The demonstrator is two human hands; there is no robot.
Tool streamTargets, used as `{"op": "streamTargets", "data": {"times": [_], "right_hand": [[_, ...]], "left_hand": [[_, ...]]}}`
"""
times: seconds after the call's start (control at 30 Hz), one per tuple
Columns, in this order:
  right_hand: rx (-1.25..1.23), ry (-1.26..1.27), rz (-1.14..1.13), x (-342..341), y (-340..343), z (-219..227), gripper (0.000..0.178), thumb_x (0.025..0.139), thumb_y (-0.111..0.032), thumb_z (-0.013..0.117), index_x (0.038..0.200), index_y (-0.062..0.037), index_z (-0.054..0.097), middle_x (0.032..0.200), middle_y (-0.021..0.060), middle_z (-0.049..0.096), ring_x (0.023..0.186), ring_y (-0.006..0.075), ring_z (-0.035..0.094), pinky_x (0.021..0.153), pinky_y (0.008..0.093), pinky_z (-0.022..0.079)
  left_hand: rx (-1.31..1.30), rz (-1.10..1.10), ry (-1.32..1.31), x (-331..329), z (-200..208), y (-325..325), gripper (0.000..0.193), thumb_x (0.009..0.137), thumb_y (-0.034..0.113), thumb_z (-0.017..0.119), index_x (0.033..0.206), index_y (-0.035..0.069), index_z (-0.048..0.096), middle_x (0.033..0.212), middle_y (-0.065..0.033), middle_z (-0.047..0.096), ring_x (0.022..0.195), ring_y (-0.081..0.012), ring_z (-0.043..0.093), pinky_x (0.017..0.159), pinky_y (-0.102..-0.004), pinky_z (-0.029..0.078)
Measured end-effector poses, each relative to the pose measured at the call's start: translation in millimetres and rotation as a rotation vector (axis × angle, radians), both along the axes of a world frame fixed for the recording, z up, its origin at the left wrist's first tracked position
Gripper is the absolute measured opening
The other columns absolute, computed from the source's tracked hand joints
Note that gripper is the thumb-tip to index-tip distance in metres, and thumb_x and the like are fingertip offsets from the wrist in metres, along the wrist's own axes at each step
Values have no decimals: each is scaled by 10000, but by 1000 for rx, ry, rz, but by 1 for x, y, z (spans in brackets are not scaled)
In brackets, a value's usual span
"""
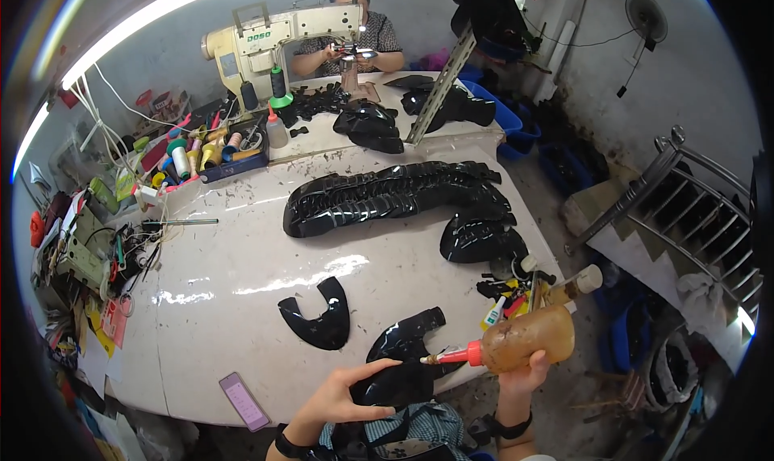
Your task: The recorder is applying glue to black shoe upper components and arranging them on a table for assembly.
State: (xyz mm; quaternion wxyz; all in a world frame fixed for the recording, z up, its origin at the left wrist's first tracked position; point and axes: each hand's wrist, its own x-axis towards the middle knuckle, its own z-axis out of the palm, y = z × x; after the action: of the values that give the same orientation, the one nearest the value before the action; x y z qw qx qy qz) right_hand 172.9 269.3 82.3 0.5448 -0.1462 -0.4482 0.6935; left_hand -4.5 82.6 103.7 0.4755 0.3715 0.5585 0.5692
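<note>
My left hand (351, 392) is closed on a black shoe-upper piece (393, 384) at the table's near edge, its thumb and fingers on either side. In my right hand (524, 374) a squeeze glue bottle (528, 337) with amber contents lies tilted nearly sideways. Its red nozzle (459, 354) points left, the tip close above the held piece; whether it touches, I cannot tell. Just beyond lies another glossy black upper piece (407, 336). A U-shaped black patent piece (325, 325) rests apart, further left.
Overlapping black uppers (387, 199) form a long row mid-table, with another stack (482, 239) at right. A phone (244, 401) lies near the front edge. Beyond are a thread-spool tray (234, 158), a sewing machine (278, 41) and a seated person (383, 45). Metal railing (685, 195) stands right.
</note>
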Motion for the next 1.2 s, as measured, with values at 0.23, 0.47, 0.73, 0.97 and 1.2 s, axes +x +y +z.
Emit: {"op": "streamTargets", "data": {"times": [0.23,0.47,0.73,0.97,1.2], "right_hand": [[-3,-11,24,4,2,-3,590,729,-378,566,1175,-48,366,1096,113,475,983,242,497,827,384,424],[5,-14,60,11,-3,-2,593,726,-385,561,1174,-51,364,1090,112,471,970,241,501,813,388,426],[32,-26,167,15,-10,4,615,718,-403,564,1176,-48,358,1075,110,476,965,232,497,804,377,421],[77,-70,15,18,-6,-7,620,718,-418,562,1172,-47,362,1071,110,478,961,230,497,799,376,421],[127,-134,-156,25,0,-20,626,719,-436,560,1168,-45,367,1065,110,480,956,229,498,794,375,421]], "left_hand": [[54,-2,26,-3,-6,0,554,607,116,708,1112,25,500,861,-63,599,775,-98,535,739,-225,422],[38,8,13,-5,-10,0,561,597,104,699,1116,30,499,861,-66,596,769,-104,538,734,-226,423],[43,14,36,-7,-9,2,561,583,78,690,1109,25,502,862,-69,595,758,-109,543,729,-224,426],[77,40,16,-6,-8,3,554,583,53,688,1101,-3,497,867,-72,590,767,-103,542,732,-224,431],[65,70,-26,-11,-20,0,568,579,51,691,1109,2,491,928,-63,573,829,-104,528,770,-228,415]]}}
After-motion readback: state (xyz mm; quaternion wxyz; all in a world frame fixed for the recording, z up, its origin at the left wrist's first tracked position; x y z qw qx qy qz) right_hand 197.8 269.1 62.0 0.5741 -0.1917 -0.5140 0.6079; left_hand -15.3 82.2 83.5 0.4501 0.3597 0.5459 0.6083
